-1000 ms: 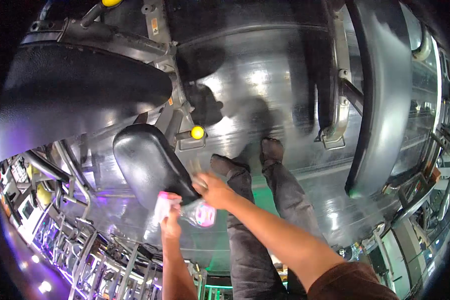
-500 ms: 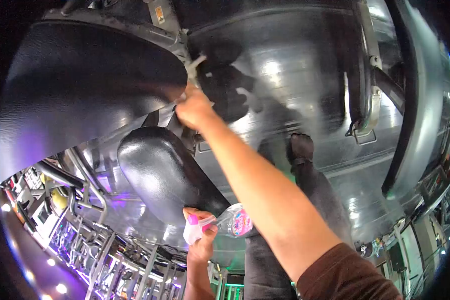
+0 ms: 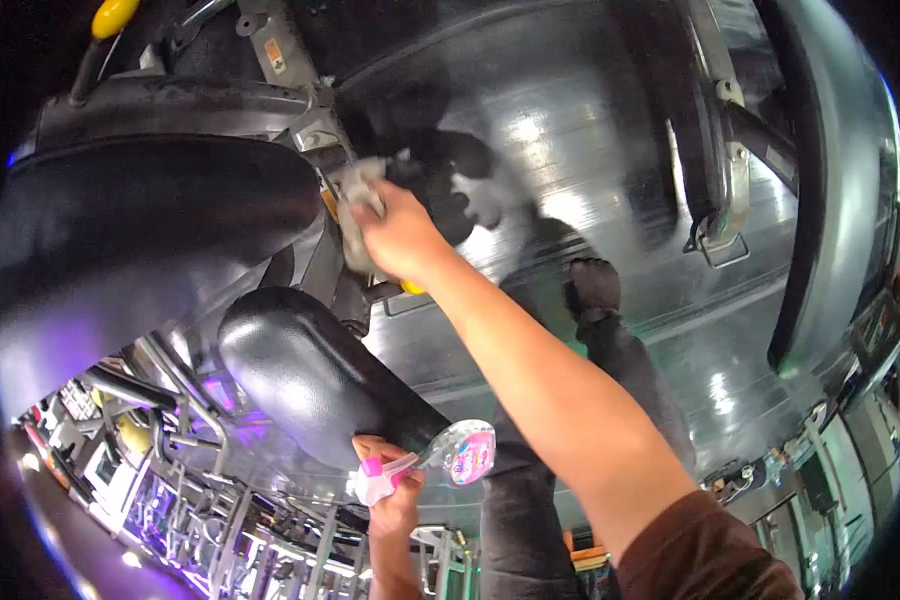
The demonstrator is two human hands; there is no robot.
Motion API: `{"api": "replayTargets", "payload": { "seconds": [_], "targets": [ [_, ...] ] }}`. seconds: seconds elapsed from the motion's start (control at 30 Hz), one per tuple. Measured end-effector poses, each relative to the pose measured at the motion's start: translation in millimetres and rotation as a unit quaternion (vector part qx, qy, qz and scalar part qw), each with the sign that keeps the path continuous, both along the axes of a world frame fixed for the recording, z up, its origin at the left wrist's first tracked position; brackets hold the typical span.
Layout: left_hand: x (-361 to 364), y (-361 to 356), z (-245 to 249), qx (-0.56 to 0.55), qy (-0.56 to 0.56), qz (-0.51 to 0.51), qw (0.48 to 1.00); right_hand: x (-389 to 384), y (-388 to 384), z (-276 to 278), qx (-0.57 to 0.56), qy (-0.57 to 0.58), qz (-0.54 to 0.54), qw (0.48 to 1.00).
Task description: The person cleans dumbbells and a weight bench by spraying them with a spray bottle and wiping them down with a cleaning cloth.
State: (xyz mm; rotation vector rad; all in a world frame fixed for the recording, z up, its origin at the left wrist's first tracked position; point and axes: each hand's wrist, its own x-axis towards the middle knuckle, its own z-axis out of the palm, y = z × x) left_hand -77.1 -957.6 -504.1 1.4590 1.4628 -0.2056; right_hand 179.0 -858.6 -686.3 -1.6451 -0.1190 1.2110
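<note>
A light grey cloth is gripped in my right hand, against the metal frame beside the large black pad. My left hand, lower down, is wrapped round the neck of a clear spray bottle with a pink and white head and a pink label. That hand is close to the lower end of the smaller black padded seat. The cloth and the right fingers are slightly blurred.
A long curved black pad stands at the right by a metal upright. Dark shiny floor reflects lights. My shoe rests on it. Gym machines line the lower left, and a yellow-tipped handle is at upper left.
My right hand has moved out from the large pad's edge, bringing the cloth into clearer view. The left hand keeps its hold on the bottle. The camera view has shifted slightly.
</note>
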Motion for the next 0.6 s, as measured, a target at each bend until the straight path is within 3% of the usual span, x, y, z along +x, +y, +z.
{"api": "replayTargets", "payload": {
  "seconds": [0.03, 0.13, 0.17, 0.27, 0.3, 0.43, 0.47, 0.6],
  "targets": [
    [-7.2, -2.4, -4.4, 0.007, -0.010, 0.006, 1.000, 2.3, 18.9, -10.9, -0.004, 0.023, -0.025, 0.999],
    [13.7, 0.4, 2.6, -0.006, -0.001, 0.058, 0.998, -36.9, 63.3, -44.2, 0.058, -0.125, -0.023, 0.990],
    [0.1, -3.4, -2.0, -0.032, -0.010, 0.092, 0.995, -42.4, 61.6, -45.9, 0.044, -0.090, -0.006, 0.995],
    [-18.0, -8.2, -7.3, -0.009, 0.050, -0.029, 0.998, -27.5, 27.0, -9.3, 0.031, -0.001, 0.090, 0.995],
    [-1.1, -6.1, -8.3, -0.004, 0.016, 0.023, 1.000, -28.9, 10.6, 0.5, 0.046, 0.020, 0.140, 0.989],
    [0.2, -9.4, -6.3, 0.001, -0.007, 0.049, 0.999, -8.3, -33.3, 44.3, 0.059, 0.091, 0.274, 0.956],
    [7.3, -7.5, -5.6, 0.005, -0.004, 0.042, 0.999, -22.5, -45.2, 30.0, 0.121, 0.002, 0.290, 0.949],
    [34.3, 1.3, 5.4, 0.019, -0.010, 0.031, 0.999, 36.0, -42.8, 60.6, 0.044, 0.105, 0.331, 0.937]
  ]
}}
